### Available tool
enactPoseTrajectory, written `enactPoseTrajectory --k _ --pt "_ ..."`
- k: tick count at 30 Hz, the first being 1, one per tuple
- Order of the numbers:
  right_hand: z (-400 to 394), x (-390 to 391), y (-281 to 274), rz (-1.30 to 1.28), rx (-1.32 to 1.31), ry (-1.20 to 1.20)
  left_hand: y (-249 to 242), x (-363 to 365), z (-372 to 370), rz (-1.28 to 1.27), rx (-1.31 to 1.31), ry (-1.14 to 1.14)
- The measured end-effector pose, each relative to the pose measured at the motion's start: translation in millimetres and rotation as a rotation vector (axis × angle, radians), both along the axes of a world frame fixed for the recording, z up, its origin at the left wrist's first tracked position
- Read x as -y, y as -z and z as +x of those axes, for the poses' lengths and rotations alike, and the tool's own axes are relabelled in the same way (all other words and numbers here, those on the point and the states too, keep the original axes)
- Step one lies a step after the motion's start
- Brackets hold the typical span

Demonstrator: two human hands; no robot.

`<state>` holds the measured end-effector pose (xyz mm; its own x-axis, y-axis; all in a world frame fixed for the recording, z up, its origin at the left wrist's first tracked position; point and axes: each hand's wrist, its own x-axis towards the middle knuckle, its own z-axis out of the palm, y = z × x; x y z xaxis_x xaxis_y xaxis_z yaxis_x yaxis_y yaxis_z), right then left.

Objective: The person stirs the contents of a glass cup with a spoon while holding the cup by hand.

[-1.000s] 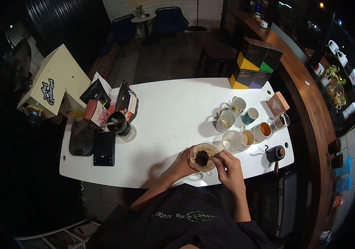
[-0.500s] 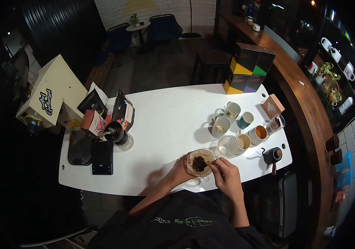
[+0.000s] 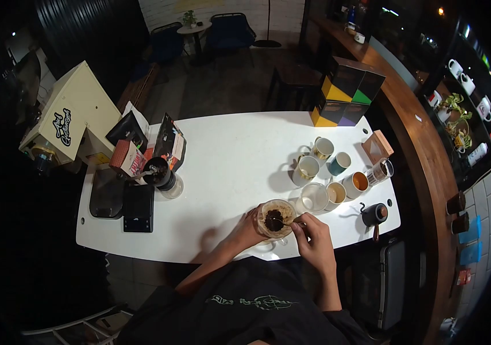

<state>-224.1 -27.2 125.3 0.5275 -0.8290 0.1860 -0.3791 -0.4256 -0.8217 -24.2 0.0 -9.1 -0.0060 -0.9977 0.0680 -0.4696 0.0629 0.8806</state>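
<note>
the left hand point(image 3: 249, 225) cups the side of a glass dripper point(image 3: 276, 218) that stands near the front edge of the white desk point(image 3: 234, 155), its fingers wrapped closed around the left wall. inside the dripper lies a paper filter with a dark mound of coffee grounds point(image 3: 274, 220) in the middle. the right hand point(image 3: 314, 238) sits just to the right of the dripper, fingers pinched shut on a thin stirrer point(image 3: 289, 221) whose tip reaches into the grounds.

just behind and to the right of the dripper stands an empty glass point(image 3: 314, 197), with a cluster of 5 cups point(image 3: 326, 167) beyond it. a small black kettle point(image 3: 374, 214) stands near the desk's right front corner. on the left of the desk lie a black scale point(image 3: 139, 207) and a hand grinder point(image 3: 159, 172), with coffee bags point(image 3: 170, 144) behind them.
</note>
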Motion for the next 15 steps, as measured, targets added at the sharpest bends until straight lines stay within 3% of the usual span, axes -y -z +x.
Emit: enactPoseTrajectory --k 7,15 --pt "-0.3 1.3 -1.1 -0.117 -0.155 0.004 8.2 1.2 2.2 -0.056 0.048 0.004" --pt "-1.3 0.1 4.2 -0.155 -0.134 0.028 -0.8 1.9 1.1 0.006 -0.046 0.004"
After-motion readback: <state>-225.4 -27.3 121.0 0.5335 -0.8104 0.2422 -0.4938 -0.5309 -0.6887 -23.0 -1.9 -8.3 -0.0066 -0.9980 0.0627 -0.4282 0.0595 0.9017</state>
